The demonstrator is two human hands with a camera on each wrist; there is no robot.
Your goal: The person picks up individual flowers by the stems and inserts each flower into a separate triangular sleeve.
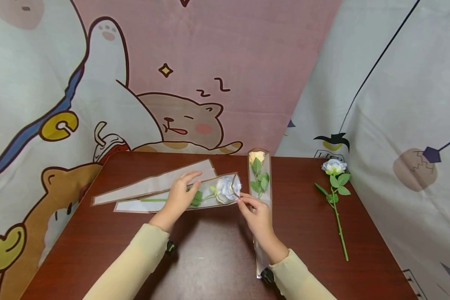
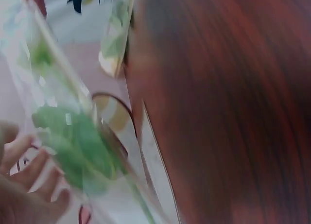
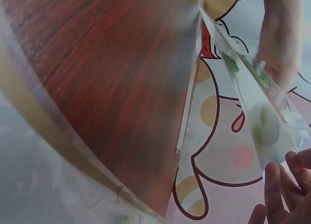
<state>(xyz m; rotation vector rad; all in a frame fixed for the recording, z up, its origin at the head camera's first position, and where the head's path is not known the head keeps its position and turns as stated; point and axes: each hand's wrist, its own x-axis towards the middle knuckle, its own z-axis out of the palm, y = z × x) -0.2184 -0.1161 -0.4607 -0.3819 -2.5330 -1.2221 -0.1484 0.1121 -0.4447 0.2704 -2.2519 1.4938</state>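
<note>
A pale blue artificial rose (image 1: 225, 189) lies inside a clear flower sleeve (image 1: 208, 183) with a white backing, its bloom at the wide right end. My right hand (image 1: 258, 218) pinches the lower corner of that wide end between thumb and fingers. Over the stem part, my left hand (image 1: 176, 198) has its fingers loosely extended. In the left wrist view, those fingers (image 2: 36, 173) are beside the green leaves (image 2: 77, 146) seen through the film; contact is hard to tell. From the right wrist, the sleeve (image 3: 252, 102) slants up from the table.
A second sleeve (image 1: 135, 189) with white backing lies behind the first. To the right, an upright-laid sleeve (image 1: 264, 250) contains a cream rose (image 1: 256, 156). Another pale blue rose (image 1: 334, 166) lies unwrapped at the right of the brown table (image 1: 206, 266). A printed cloth (image 1: 247, 62) hangs behind.
</note>
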